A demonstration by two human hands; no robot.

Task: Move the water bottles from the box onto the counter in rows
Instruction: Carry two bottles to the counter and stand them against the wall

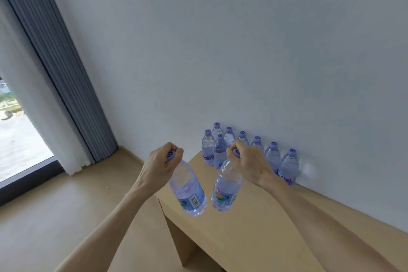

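Bottles fill both hands in the head view, one each, carried above the near end of the counter [254,223]. The left hand [162,164] has its fingers curled tight round the cap of the left bottle [187,190], whose body hangs below the grip and tilts rightward. The right hand [245,161] closes the same way round the cap of the right bottle [226,185], which hangs below that grip and leans left, so the two bases come near each other without touching, as far as I can tell.

Beyond both grips, against the wall [242,51], stands the row [256,146] of bottles, upright, with two more just in front of its left end starting a second line. The box is out of sight.

Risks, as I judge them: a hold on the cap alone lets each body swing, so the bases could knock together, or one could clip a standing bottle on the way in and topple its neighbours. Set down tilted, a bottle may tip. Landing near the counter's left edge could send it to the floor [66,216].
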